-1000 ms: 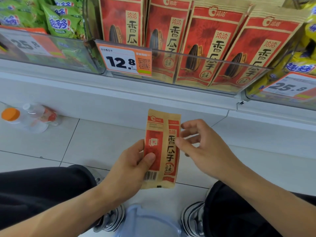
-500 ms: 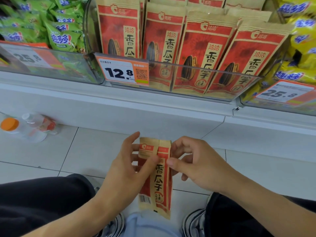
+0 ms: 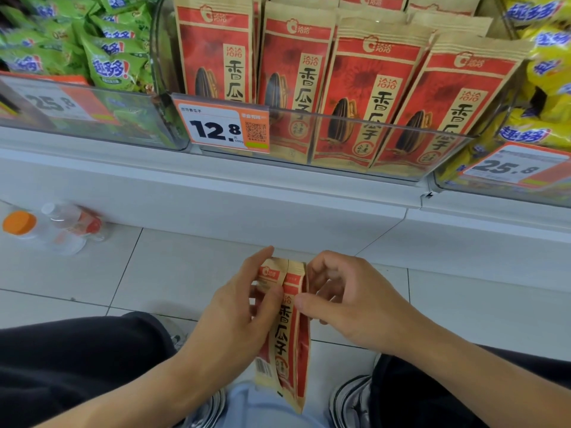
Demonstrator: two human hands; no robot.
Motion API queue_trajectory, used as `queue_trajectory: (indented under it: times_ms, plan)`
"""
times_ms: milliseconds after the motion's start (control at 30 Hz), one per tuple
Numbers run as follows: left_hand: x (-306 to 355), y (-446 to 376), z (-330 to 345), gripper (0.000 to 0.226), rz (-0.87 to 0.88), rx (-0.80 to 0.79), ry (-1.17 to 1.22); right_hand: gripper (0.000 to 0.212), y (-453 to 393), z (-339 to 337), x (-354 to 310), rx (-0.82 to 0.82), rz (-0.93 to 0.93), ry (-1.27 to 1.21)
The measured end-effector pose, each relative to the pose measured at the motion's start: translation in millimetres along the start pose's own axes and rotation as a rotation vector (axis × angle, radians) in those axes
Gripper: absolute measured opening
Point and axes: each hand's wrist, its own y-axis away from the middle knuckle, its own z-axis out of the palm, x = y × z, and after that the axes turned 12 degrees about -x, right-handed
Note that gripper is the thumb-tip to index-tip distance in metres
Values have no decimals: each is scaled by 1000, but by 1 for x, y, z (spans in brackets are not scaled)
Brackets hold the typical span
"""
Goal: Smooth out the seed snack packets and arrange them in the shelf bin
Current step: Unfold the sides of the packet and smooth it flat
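Left hand (image 3: 238, 316) had its thumb curled over the front of the seed packet (image 3: 285, 332), fingers wrapped round the left edge and back, so a proper grip and not just a touch. The index finger stuck up straighter along the top left corner. Right hand (image 3: 349, 304) was pinching the packet's right edge between thumb and curled fingers, pretty narrow gap, with the other fingertips tucked in behind where I couldn't see them.

The packet itself was upright and creased down its length, folded in on itself so it looked way skinnier than the ones on display. Red and kraft-brown, barcode near the bottom left. It was held low, between the knees, above the tiled floor (image 3: 185, 273), well apart from the shelf.

Up above, the clear shelf bin (image 3: 355, 134) held 4 matching red packets (image 3: 367, 97) standing across the front, with more behind. A 12.8 price tag (image 3: 223, 128) was clipped on the bin's front left. Green snack bags (image 3: 108, 57) filled the bin to the left, yellow ones (image 3: 550, 72) to the right, both tagged 25.8. A plastic bottle with an orange cap (image 3: 19, 223) lay on the floor at far left, against the shelf base.
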Motion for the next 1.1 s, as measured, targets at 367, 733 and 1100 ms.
queue_trajectory:
  times_ms: [367,733,1100]
  plan:
    - [-6,-3,-2,67,18,-99,-231,13,3,4,1,-63,-69,-4]
    - [-12,-3,1,50,27,-133,9,15,2,1,-4,-49,-57,-63]
    - [-4,-4,1,64,16,-105,72,11,1,-2,-1,85,63,-11]
